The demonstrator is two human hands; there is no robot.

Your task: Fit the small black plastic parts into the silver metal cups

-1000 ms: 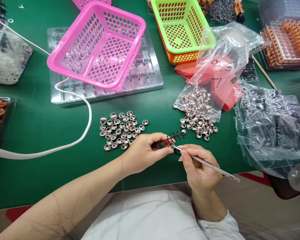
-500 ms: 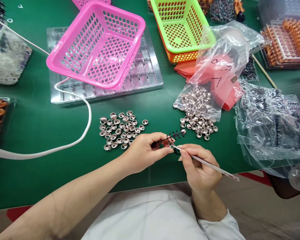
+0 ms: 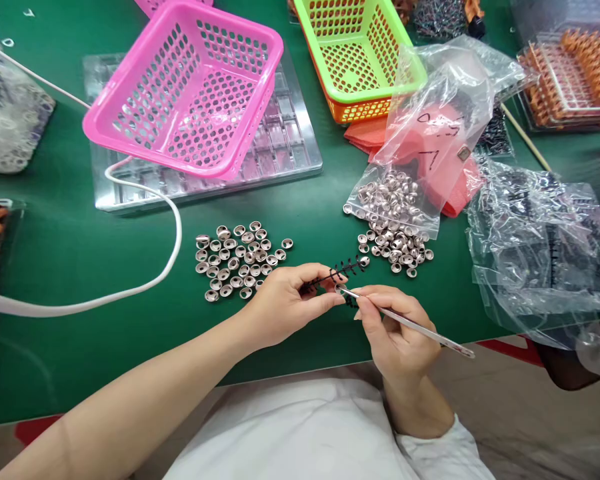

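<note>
My left hand [image 3: 295, 300] is closed on a thin black strip with short side barbs [image 3: 347, 268], which sticks out to the right past the fingers. A small silvery ring [image 3: 339, 289] shows near the left fingertips. Between its thumb and fingers, my right hand [image 3: 400, 327] holds slim metal tweezers [image 3: 425, 330] with the tips at that ring. Whether the tips grip the ring is too small to tell. Small metal cups [image 3: 236, 282] lie spread left of the hands. A denser heap of such cups [image 3: 397, 250] lies to the right, partly inside a clear bag [image 3: 405, 147].
A pink basket [image 3: 94, 125] rests on a clear compartment tray [image 3: 307, 143]. Behind the bag stands a green basket [image 3: 353, 97] over an orange one. Crinkled plastic bags [image 3: 525, 247] lie at right. A white cable [image 3: 177, 237] crosses the left side, near a tub [image 3: 13, 120].
The whole view has shifted slightly, so things on the table appear a little further left. Both hands keep nearly the same pose around the black strip and tweezers.
</note>
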